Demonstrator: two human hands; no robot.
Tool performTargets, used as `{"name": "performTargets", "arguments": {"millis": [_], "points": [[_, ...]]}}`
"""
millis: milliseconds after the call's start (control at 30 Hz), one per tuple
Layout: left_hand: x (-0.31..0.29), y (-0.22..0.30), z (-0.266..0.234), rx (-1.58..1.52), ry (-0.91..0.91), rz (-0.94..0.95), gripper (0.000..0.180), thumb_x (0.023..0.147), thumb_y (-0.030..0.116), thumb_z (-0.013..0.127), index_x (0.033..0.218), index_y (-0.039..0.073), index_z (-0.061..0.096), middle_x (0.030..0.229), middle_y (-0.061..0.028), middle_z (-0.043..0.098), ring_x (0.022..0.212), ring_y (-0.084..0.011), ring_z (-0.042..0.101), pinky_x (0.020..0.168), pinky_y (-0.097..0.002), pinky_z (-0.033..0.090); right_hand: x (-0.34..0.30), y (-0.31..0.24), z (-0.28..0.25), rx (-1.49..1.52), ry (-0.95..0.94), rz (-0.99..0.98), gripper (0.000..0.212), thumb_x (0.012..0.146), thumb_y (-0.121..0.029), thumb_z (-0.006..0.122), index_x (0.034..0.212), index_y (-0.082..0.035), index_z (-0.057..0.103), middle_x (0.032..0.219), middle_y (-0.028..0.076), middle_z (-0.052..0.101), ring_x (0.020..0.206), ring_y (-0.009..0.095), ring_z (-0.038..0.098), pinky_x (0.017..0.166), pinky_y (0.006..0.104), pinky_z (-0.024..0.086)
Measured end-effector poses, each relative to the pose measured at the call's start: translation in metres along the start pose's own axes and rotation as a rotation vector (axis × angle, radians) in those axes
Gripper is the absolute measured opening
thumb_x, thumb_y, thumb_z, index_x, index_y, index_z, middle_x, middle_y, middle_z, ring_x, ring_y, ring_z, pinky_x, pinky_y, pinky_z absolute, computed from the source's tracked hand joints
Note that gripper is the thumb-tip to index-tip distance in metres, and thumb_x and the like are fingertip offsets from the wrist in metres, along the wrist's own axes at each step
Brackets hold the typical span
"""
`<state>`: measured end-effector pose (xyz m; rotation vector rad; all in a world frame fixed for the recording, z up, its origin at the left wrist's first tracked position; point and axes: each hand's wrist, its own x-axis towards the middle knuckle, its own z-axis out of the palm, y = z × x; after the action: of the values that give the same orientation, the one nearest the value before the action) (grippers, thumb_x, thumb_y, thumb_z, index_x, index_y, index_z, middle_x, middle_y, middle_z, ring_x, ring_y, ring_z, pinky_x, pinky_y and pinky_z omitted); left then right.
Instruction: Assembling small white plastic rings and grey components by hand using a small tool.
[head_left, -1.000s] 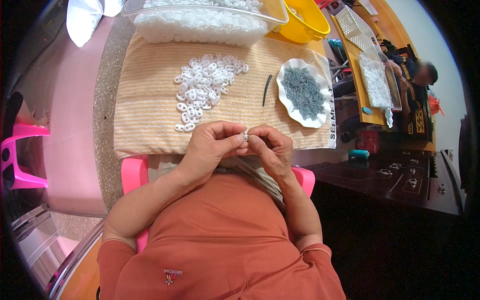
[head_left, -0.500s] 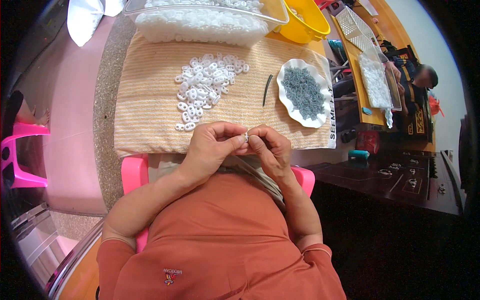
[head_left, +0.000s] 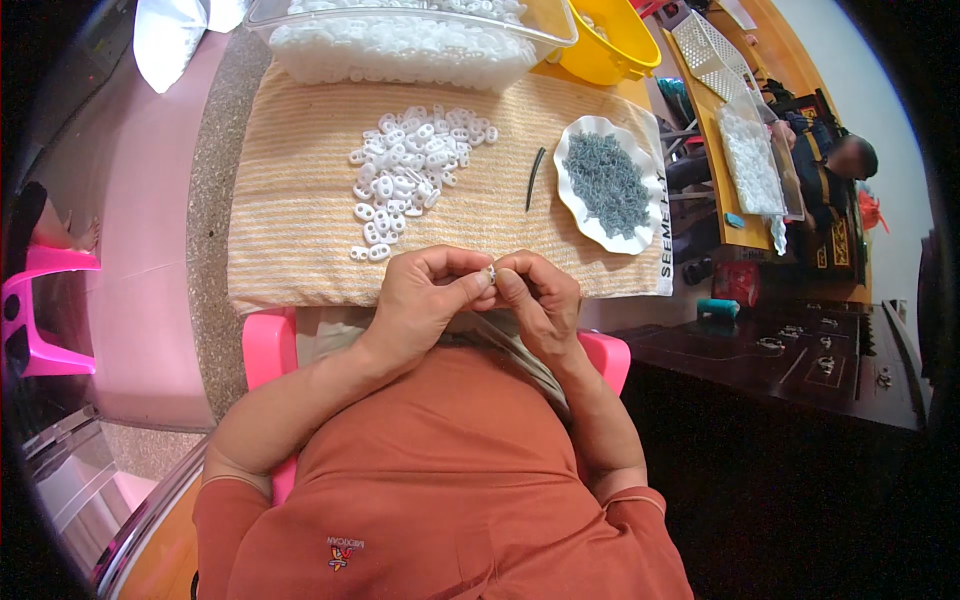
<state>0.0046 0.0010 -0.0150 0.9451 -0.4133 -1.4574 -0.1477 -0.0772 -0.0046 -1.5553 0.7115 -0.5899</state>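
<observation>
At the near edge of the towel-covered table, my left hand (head_left: pixel 423 292) and my right hand (head_left: pixel 542 298) meet fingertip to fingertip. Between them is a small white plastic piece (head_left: pixel 491 273), mostly hidden by the fingers. Both hands are closed on it in a pinch. Just beyond them lies a loose pile of white oval plastic pieces (head_left: pixel 410 170), each with two holes. To the right, a white scalloped dish (head_left: pixel 566 205) holds a heap of tiny grey pieces (head_left: pixel 606 185), too small to make out singly. A thin dark stick (head_left: pixel 535 180) rests left of the dish.
A clear plastic bin (head_left: pixel 410 50) full of white pieces stands at the far edge, beside a yellow tub (head_left: pixel 620 50). A striped towel (head_left: pixel 290 200) covers the table. Another person (head_left: pixel 825 165) sits at a table on the right; a pink stool (head_left: pixel 50 310) is at left.
My hands stay almost in place, with only a slight shift of the fingers around the small white piece. The other person at the right has moved a little.
</observation>
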Motion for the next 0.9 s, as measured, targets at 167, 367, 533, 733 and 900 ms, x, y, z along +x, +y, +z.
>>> {"name": "performTargets", "arguments": {"millis": [167, 367, 533, 733, 900], "points": [[-0.0021, -0.0009, 0.0025, 0.08, 0.041, 0.031, 0.018, 0.088, 0.006, 0.064, 0.104, -0.003, 0.062, 0.091, -0.0082, 0.066, 0.079, -0.0119, 0.065, 0.073, -0.024, 0.056, -0.0024, 0.0016, 0.0021, 0.0, 0.023, 0.006, 0.014, 0.095, -0.009, 0.055, 0.096, 0.004, 0.06, 0.088, 0.005, 0.063, 0.078, 0.01, 0.062, 0.07, 0.0229, 0.055], [-0.0014, 0.0033, 0.0036, 0.013, 0.015, 0.04, 0.019, 0.088, 0.003, 0.063, 0.104, -0.007, 0.061, 0.091, -0.0094, 0.066, 0.079, -0.0114, 0.064, 0.073, -0.0236, 0.055, -0.0012, -0.0036, 0.005, 0.078, 0.066, 0.037, 0.015, 0.096, -0.01, 0.054, 0.096, 0.004, 0.06, 0.085, 0.004, 0.064, 0.076, 0.008, 0.062, 0.07, 0.0218, 0.052], [-0.0002, 0.0039, 0.002, -0.021, -0.001, 0.011, 0.019, 0.088, 0.003, 0.063, 0.105, -0.006, 0.06, 0.094, -0.01, 0.066, 0.081, -0.0121, 0.064, 0.075, -0.0239, 0.056, -0.0008, -0.0061, 0.0025, 0.14, 0.064, 0.083, 0.015, 0.095, -0.008, 0.054, 0.099, 0.005, 0.06, 0.089, 0.007, 0.064, 0.079, 0.012, 0.065, 0.072, 0.025, 0.056], [-0.0002, 0.0054, 0.0017, -0.038, -0.018, 0.022, 0.019, 0.089, 0.003, 0.063, 0.106, -0.006, 0.06, 0.095, -0.0101, 0.066, 0.082, -0.0125, 0.065, 0.075, -0.024, 0.056, -0.0002, -0.0052, 0.0021, 0.173, 0.067, 0.078, 0.014, 0.094, -0.007, 0.055, 0.099, 0.005, 0.06, 0.09, 0.008, 0.064, 0.08, 0.012, 0.064, 0.072, 0.0251, 0.056], [-0.0008, 0.0043, 0.0016, -0.065, -0.01, 0.01, 0.02, 0.088, 0.004, 0.063, 0.105, -0.006, 0.06, 0.094, -0.0101, 0.066, 0.081, -0.013, 0.065, 0.075, -0.0248, 0.057, -0.0003, -0.0046, 0.0021, 0.194, 0.079, 0.102, 0.013, 0.094, -0.007, 0.055, 0.098, 0.004, 0.06, 0.09, 0.007, 0.064, 0.08, 0.011, 0.063, 0.073, 0.0257, 0.056]]}}
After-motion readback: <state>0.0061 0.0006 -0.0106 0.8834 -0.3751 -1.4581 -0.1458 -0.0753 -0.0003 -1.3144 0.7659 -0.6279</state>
